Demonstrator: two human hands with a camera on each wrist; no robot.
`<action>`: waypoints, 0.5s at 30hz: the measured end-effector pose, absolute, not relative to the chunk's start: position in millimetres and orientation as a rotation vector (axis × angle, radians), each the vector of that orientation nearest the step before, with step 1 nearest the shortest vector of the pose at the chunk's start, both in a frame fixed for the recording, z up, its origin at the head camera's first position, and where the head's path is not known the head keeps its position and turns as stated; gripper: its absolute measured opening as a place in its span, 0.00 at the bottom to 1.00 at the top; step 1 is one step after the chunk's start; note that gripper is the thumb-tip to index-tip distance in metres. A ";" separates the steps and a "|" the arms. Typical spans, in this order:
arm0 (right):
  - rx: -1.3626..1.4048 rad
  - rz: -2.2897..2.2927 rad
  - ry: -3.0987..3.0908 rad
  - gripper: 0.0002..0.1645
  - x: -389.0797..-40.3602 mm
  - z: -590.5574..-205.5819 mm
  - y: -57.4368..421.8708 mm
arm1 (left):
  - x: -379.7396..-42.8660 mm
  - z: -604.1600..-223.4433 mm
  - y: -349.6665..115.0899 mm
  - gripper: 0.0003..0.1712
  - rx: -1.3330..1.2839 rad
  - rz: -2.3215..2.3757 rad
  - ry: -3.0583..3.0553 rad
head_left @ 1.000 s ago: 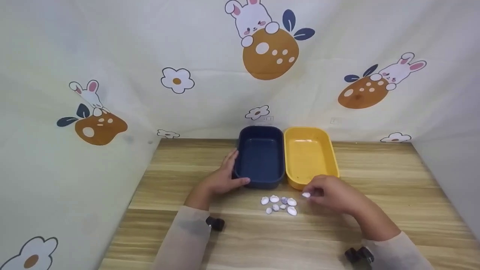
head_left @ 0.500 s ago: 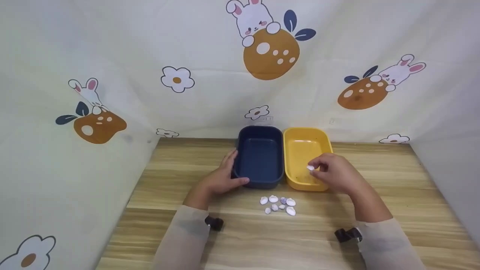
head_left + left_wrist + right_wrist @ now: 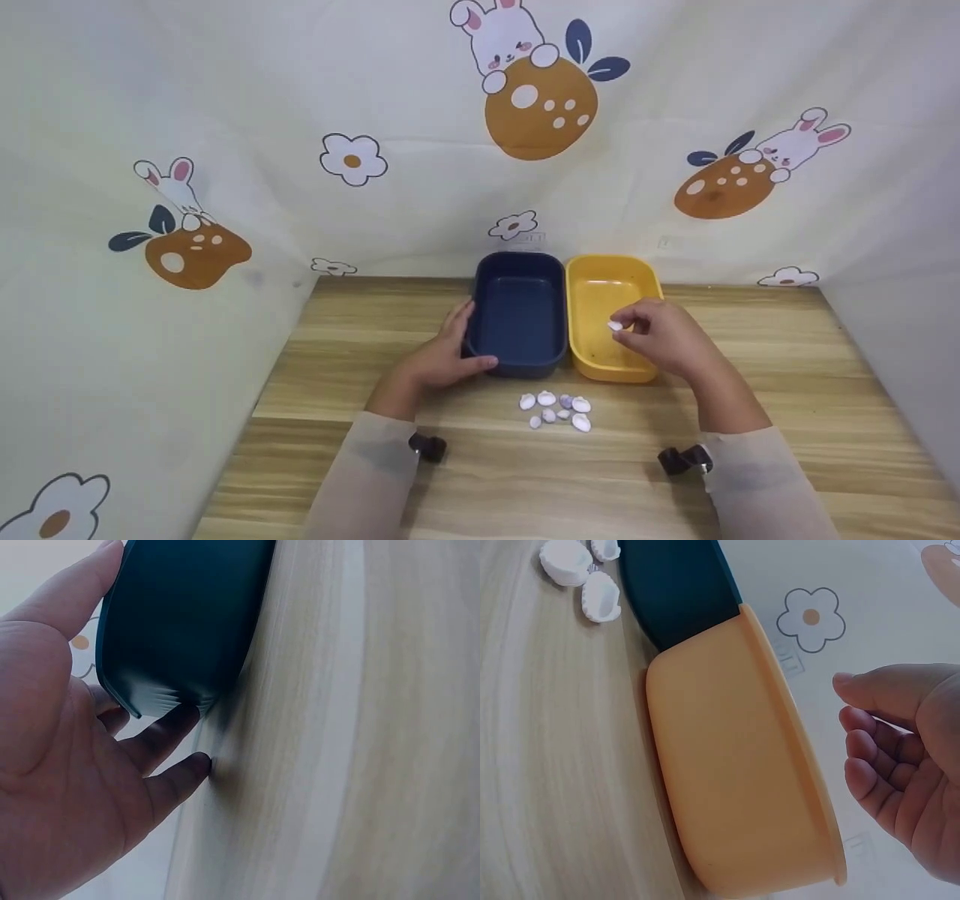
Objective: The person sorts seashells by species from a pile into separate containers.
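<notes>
My right hand (image 3: 660, 335) is over the yellow bin (image 3: 607, 370), pinching a small white seashell (image 3: 614, 326) between thumb and fingertips. In the right wrist view the right hand (image 3: 907, 757) shows above the yellow bin's rim (image 3: 799, 727), its shell hidden. My left hand (image 3: 442, 356) rests at the near left corner of the dark blue bin (image 3: 525, 370), thumb on the near rim. Seen from the left wrist, its nearly straight fingers (image 3: 161, 736) touch the blue bin's wall (image 3: 187, 615). Several shells (image 3: 546, 398) lie on the table in front of the bins.
The two bins stand side by side on the wood-grain table (image 3: 510, 487), close to a printed cloth wall (image 3: 420, 202). More cloth (image 3: 150, 390) hangs along the left side. The shells (image 3: 566, 562) lie near the bins' front ends.
My right hand has carried the shell from the tabletop at the yellow bin's near end to over that bin, moving away from me. The left hand stays on the blue bin.
</notes>
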State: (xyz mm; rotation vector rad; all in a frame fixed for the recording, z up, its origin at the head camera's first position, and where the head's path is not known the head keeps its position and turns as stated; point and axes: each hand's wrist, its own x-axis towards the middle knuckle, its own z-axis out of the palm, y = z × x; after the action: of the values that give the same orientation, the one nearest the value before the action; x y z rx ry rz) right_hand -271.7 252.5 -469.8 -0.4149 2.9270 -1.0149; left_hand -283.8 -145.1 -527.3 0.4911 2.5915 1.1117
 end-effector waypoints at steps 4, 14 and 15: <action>-0.428 -0.996 2.932 0.14 -273.0 -473.1 252.4 | -284.5 -527.5 -145.4 0.70 0.492 1.105 2.594; -0.495 -1.029 2.944 0.15 -268.7 -475.6 249.1 | -285.3 -526.1 -144.4 0.69 0.536 1.127 2.586; -0.512 -1.035 2.944 0.15 -267.7 -475.9 247.5 | -285.2 -525.5 -144.1 0.69 0.537 1.129 2.584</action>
State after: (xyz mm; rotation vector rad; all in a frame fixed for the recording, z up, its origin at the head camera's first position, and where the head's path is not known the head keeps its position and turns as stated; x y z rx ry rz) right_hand -267.7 247.5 -475.9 -0.5121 2.9435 -1.0347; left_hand -285.2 -144.1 -525.5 0.5366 2.5843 1.1293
